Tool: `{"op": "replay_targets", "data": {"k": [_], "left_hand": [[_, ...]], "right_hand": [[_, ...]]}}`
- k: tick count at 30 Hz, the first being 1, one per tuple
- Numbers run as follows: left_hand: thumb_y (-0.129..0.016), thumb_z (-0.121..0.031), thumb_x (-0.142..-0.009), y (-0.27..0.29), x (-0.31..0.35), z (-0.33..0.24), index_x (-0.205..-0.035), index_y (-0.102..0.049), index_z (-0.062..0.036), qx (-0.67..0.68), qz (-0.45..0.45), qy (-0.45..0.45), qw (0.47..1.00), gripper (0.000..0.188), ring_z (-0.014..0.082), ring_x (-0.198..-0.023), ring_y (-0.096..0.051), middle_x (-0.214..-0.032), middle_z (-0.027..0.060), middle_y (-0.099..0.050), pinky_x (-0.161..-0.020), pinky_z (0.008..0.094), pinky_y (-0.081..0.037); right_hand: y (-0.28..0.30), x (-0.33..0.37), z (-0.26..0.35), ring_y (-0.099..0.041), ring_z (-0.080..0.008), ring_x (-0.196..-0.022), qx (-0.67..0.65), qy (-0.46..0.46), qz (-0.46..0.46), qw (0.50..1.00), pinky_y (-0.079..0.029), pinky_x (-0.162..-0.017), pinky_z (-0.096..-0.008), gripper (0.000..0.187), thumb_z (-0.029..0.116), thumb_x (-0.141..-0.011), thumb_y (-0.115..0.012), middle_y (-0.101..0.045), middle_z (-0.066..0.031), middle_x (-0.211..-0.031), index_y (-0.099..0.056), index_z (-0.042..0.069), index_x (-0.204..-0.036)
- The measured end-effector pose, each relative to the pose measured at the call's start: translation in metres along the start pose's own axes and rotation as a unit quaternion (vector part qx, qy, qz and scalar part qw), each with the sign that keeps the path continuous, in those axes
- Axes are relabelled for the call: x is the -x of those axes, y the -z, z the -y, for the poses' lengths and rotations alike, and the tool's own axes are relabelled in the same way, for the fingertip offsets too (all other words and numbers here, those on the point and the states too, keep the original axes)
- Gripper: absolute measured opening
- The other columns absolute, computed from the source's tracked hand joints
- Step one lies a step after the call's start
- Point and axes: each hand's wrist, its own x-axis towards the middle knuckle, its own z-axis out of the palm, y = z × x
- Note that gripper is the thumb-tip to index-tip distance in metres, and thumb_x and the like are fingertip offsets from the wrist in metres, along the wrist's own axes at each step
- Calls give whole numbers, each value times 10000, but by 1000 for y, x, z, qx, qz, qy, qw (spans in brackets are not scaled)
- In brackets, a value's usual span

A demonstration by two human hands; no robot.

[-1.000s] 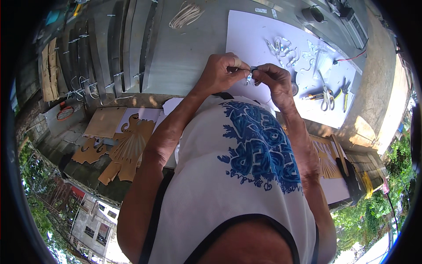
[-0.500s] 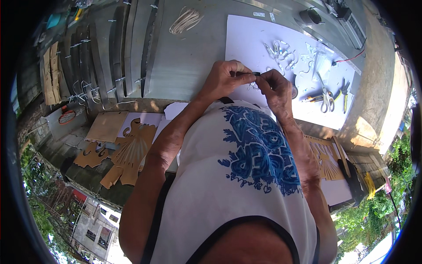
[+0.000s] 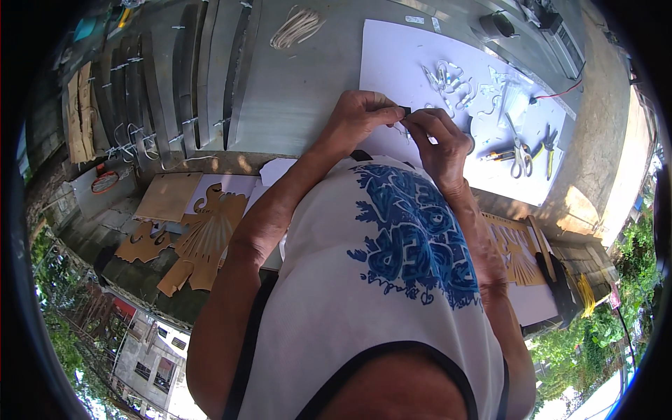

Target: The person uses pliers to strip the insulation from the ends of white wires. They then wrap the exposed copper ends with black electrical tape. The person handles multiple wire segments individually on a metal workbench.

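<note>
Both my hands meet over the near left part of a white board (image 3: 395, 52). My left hand (image 3: 360, 120) pinches a small black strip (image 3: 407, 110), which sticks up between the fingertips. My right hand (image 3: 441, 136) is closed too, its thumb and finger pressed at the strip's lower right side. Thin wire ends show just below the fingers; what they join is hidden. Beside my right hand a dark round roll (image 3: 471, 133) is partly covered. Farther out lie several small white modules with looped wires (image 3: 448, 82).
Scissors (image 3: 518, 159), pliers (image 3: 549, 152) and an orange-and-black cutter (image 3: 498, 155) lie at the board's right. Clear plastic bags (image 3: 514, 101) are beyond them. A cord coil (image 3: 297, 29) rests on the grey table (image 3: 301, 91). Long dark metal strips (image 3: 185, 77) line the left. Brown cut-out panels (image 3: 210, 224) lie lower left.
Both hands have shifted slightly up and left. The right hand's fingers have turned over, and more of the black strip now shows above the fingertips.
</note>
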Motion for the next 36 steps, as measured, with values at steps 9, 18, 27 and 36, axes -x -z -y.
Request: {"op": "replay_targets", "data": {"k": [9,18,27,36], "left_hand": [[-799,-139,-840,0,3,-1,-1005,-764,33,-100,-11,-42,994,241,161,-835,-717,-936,123,-764,-781,282,-558],[-828,-135,-788,-8,4,9,-927,-797,-58,-296,-105,-211,926,162,220,-725,-691,-825,123,-717,-675,322,-553],[-793,-133,-790,-9,0,11,-920,-794,-95,-379,-66,-290,876,135,254,-762,-619,-787,91,-687,-704,375,-510],[-749,-139,-821,0,-6,9,-944,-795,-78,-316,-3,-239,918,145,200,-705,-623,-756,77,-690,-668,329,-496]], "right_hand": [[4,2,-18,-691,-206,-746,6,28,5,1000,-553,-620,-312,254,-72,-797,-731,-681,-76,-872,-758,63,-1011],[7,-4,-14,-631,-260,-739,57,62,72,994,-514,-626,-378,216,-47,-790,-713,-589,-89,-817,-708,40,-987],[3,-5,-19,-617,-286,-777,108,60,95,988,-517,-650,-400,131,-17,-800,-707,-553,-90,-828,-644,31,-903],[16,-8,-22,-661,-258,-798,50,55,142,987,-551,-676,-378,152,17,-824,-732,-633,-69,-888,-651,45,-949]]}}
